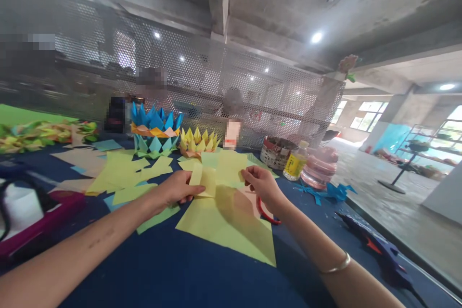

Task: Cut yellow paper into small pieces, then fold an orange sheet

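Yellow paper (233, 164) is held up in front of me between both hands. My left hand (182, 186) pinches its folded left part, thumb on top. My right hand (259, 180) grips the right edge between thumb and fingers. Whether this is one sheet or two overlapping pieces, I cannot tell. Beneath it a larger yellow sheet (231, 233) lies flat on the dark blue table (162, 269), partly in shadow. A red loop handle (269, 214), perhaps of scissors, pokes out below my right hand; the rest is hidden.
Loose paper sheets (117, 173) spread leftward, with blue (157, 120) and yellow (198, 142) pointed paper flowers behind. To the right stand a basket (276, 154), a yellow-labelled bottle (296, 163) and a pink container (319, 168). Blue scraps (327, 193) and a glue gun (378, 250) lie nearer the edge.
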Demonstrator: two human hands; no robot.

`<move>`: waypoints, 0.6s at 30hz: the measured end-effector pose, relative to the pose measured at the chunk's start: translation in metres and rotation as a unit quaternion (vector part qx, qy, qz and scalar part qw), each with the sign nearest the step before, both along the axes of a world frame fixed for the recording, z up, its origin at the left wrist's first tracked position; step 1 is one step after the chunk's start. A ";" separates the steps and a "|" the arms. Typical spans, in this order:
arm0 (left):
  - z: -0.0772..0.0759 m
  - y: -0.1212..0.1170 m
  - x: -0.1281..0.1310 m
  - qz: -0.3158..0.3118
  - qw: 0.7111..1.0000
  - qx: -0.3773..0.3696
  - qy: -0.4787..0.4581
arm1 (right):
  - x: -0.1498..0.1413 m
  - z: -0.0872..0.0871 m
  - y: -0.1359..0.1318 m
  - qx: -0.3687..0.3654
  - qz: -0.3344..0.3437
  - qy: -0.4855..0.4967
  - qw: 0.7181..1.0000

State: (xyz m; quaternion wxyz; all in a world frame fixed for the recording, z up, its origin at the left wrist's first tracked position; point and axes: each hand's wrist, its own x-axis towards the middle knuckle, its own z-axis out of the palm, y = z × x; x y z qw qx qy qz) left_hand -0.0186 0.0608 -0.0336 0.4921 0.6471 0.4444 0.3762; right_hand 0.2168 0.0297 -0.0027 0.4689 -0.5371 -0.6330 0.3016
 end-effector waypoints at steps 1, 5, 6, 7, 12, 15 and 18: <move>-0.001 0.002 0.000 -0.006 1.000 0.004 0.003 | 0.000 0.000 0.000 -0.002 0.001 0.000 1.000; -0.005 0.006 0.001 0.017 0.999 0.031 0.007 | -0.003 0.000 -0.001 -0.008 0.012 -0.008 1.000; -0.005 0.006 0.000 0.038 0.999 0.038 0.011 | -0.003 -0.001 -0.001 -0.010 0.017 -0.010 1.000; -0.004 0.006 -0.001 0.062 0.997 0.047 0.014 | -0.004 -0.001 -0.002 -0.013 0.023 -0.014 1.000; 0.012 -0.004 0.000 0.104 0.992 0.075 -0.012 | -0.009 -0.003 -0.006 -0.033 0.054 -0.051 0.997; 0.020 -0.016 0.003 0.032 0.997 0.051 -0.049 | -0.013 -0.004 -0.009 -0.044 0.070 -0.085 0.993; 0.021 -0.022 0.005 -0.010 0.997 0.027 -0.071 | -0.015 -0.001 -0.016 -0.056 0.089 -0.135 0.985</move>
